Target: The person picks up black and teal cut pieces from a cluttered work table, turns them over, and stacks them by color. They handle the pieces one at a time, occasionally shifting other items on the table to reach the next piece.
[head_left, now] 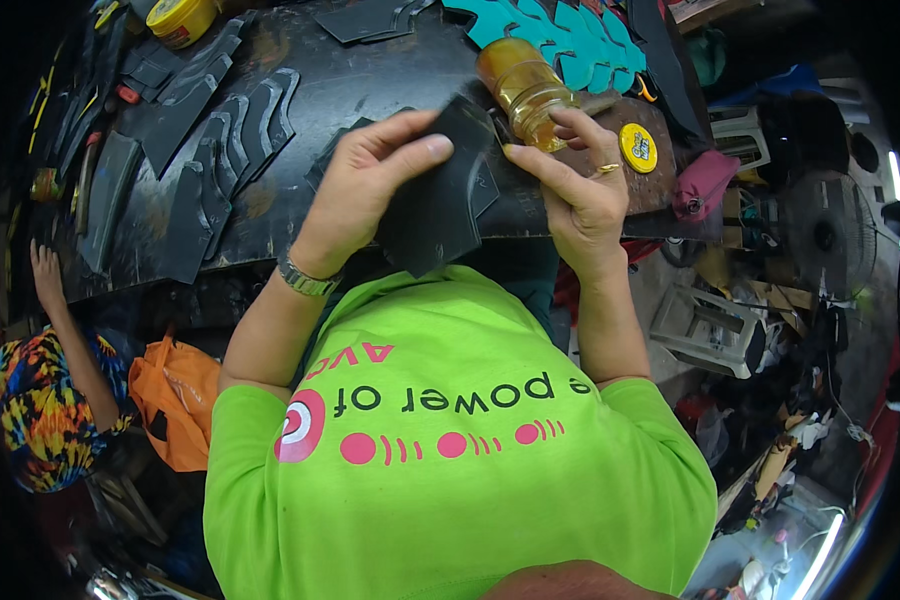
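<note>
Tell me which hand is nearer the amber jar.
Right. The right hand sits just beneath the amber jar, fingers almost touching it; the left hand is farther left, gripping the black cut piece.

A dark, worn counter (pixel 370 75) carries flat black cut pieces (pixel 205 160) spread over its left half, teal cut pieces (pixel 555 40) overlapping at its far edge, an amber jar (pixel 525 90), a yellow lid (pixel 638 147) and a yellow tin (pixel 182 20).

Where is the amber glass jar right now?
In the head view, the amber glass jar lies tilted on the dark worktable, upper centre-right, just above the right hand and left of the round yellow lid.
</note>
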A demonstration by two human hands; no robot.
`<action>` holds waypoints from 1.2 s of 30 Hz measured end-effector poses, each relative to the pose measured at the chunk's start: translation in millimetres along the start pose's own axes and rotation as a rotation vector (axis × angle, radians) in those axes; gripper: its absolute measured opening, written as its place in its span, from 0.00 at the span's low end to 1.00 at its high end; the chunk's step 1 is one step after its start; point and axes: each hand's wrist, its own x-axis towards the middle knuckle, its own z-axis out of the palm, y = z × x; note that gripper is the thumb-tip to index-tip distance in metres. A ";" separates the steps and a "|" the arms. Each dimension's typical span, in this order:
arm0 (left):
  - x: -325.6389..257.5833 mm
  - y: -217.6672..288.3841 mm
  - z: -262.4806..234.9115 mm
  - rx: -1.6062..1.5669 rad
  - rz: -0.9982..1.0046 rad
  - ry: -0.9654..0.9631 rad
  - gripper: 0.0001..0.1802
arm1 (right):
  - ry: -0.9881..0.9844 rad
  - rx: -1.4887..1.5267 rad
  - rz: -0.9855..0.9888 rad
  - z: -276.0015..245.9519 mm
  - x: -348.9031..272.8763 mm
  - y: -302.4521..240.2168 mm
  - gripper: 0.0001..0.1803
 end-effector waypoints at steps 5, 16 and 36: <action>4.8 5.2 -10.3 -0.057 0.077 0.019 0.19 | -0.122 -0.024 0.282 -28.9 -5.0 12.0 0.19; 2.2 -23.8 -2.2 -0.052 -0.098 0.018 0.12 | -0.482 -0.314 0.479 -28.1 -13.1 8.9 0.26; -3.8 -16.7 8.9 0.353 0.009 -0.096 0.14 | -0.110 0.543 0.331 -4.0 14.7 -21.9 0.21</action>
